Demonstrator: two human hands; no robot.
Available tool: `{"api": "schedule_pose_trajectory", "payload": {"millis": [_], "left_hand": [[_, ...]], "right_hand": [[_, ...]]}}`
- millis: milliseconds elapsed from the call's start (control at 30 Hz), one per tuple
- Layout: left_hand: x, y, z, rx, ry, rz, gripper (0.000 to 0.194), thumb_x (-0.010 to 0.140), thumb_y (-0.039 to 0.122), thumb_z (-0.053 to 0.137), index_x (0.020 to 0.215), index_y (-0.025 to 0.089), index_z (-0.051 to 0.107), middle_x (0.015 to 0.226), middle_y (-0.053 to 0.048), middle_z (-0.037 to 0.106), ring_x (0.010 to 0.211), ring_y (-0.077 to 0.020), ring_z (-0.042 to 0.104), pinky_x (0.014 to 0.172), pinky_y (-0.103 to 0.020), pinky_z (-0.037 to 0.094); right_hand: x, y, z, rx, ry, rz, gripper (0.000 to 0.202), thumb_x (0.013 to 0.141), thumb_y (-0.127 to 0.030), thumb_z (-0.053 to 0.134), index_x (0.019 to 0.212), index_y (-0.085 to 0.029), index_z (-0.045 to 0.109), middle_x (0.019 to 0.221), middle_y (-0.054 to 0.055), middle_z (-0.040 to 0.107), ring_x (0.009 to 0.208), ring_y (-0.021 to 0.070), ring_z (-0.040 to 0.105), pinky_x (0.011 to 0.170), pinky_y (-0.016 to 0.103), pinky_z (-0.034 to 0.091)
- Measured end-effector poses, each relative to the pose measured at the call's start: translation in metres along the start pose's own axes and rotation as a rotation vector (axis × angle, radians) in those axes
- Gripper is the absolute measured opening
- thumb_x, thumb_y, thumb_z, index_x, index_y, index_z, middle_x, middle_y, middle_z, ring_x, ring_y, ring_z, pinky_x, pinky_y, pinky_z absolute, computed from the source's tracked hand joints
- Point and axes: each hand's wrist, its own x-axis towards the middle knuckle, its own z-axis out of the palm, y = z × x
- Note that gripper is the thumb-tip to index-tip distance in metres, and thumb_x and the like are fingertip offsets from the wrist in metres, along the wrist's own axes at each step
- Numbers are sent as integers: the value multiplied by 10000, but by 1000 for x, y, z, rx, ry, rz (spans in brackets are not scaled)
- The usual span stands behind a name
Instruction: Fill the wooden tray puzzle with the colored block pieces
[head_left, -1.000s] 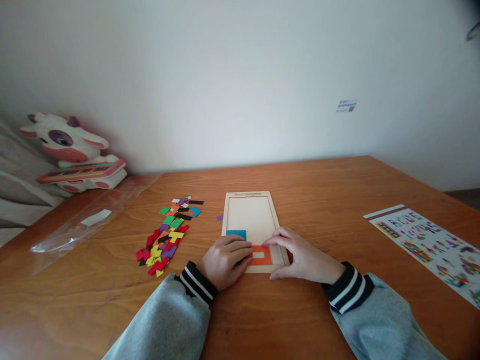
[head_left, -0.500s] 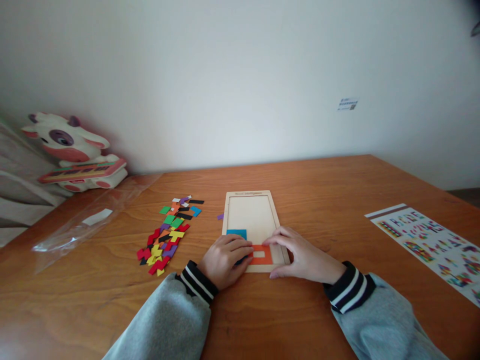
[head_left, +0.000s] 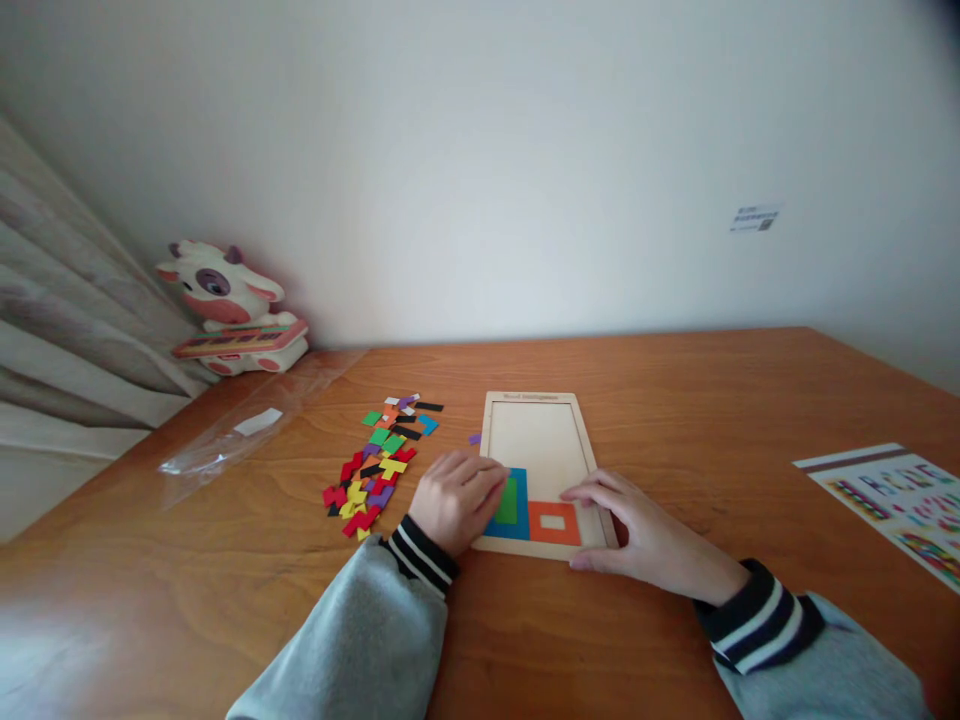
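A shallow wooden tray (head_left: 536, 398) lies in front of me. Blue pieces (head_left: 520, 480) surround a green piece (head_left: 508, 503) in its near left corner. Beside them an orange piece (head_left: 568, 524) frames a small pale rectangle. My left hand (head_left: 459, 500) rests at the tray's left edge beside the blue, fingers curled together; what they hold, if anything, is hidden. At the right edge, my right hand (head_left: 634, 525) is spread, fingertips near the orange piece and thumb by the near rim, holding no loose piece.
Many coloured pieces (head_left: 391, 467) are heaped left of the tray, and a small purple piece (head_left: 475, 439) lies nearer it. Farther left are a clear plastic bag (head_left: 217, 440) and a cow toy with a keyboard (head_left: 240, 310). A printed pattern sheet (head_left: 892, 500) lies at the right.
The view has turned left, so things appear farther right. My left hand has moved left off the coloured pieces, uncovering the green one and more of the blue. The right hand stays by the orange piece.
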Motion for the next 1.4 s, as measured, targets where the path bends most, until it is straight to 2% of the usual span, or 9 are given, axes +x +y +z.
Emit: {"api": "schedule_pose_trajectory", "payload": {"millis": [167,333,467,633,833,967,1067,1233,1400], "left_hand": [[-18,-63,-20,286,77,-302,205,935,273,527,1021,206,700,1029,-61,737,943,-227,662,890,-365,528],[-32,-102,-11,357,-147,-497,423,961,370,459,1330,180,540,1395,-99,560,1272,-298,510,1055,-475,424],[-31,-108,-4,372,-258,-539,461,955,429,456,1332,177,535,1416,-122,535,1328,-326,450,1110,-527,339],[-31,-111,-5,319,-237,-476,424,938,449,465,1261,198,580,1307,-120,610,1259,-303,506,1097,-504,355],[-30,-113,-3,312,-258,-501,432,928,446,492,1280,206,568,1380,-100,570,1337,-322,434,1148,-579,216],[-25,-110,-12,283,-221,-452,331,935,413,481,1155,218,634,1224,-80,669,1183,-276,568,1111,-503,323],[-21,-114,-15,270,-177,-430,363,942,416,467,1211,221,614,1308,-86,616,1240,-267,526,1096,-442,365],[-17,-130,-9,324,-277,-635,614,904,575,481,1421,245,460,1497,-123,426,1386,-349,361,1121,-539,292],[-16,-138,-9,325,-335,-661,574,928,551,437,1403,232,478,1458,-116,482,1348,-317,427,1115,-519,304]], "right_hand": [[1,-3,3,32,70,58,373,906,-517,565,1161,-252,625,1108,72,625,972,219,599,887,363,498],[1,-3,7,32,107,61,348,938,-513,513,1120,-243,635,1032,68,630,893,201,591,823,343,496],[2,-3,7,29,106,57,330,952,-500,498,1091,-233,632,1010,62,617,896,192,581,829,333,479],[3,-2,8,29,107,56,320,955,-492,497,1076,-229,634,990,58,616,874,187,577,804,323,473],[3,-2,8,22,97,67,319,956,-495,489,1056,-232,639,959,53,618,865,189,578,801,326,471],[2,-1,9,40,94,80,328,954,-503,485,1047,-234,647,975,58,617,881,192,582,797,325,477],[3,0,9,49,90,84,327,952,-505,486,1046,-238,649,987,59,615,896,196,585,808,330,479],[3,-1,9,37,94,79,331,957,-505,475,1030,-238,655,976,58,616,908,202,585,821,340,476],[4,-1,8,39,89,85,340,966,-502,458,1044,-234,653,953,51,613,879,193,584,794,329,478]]}}
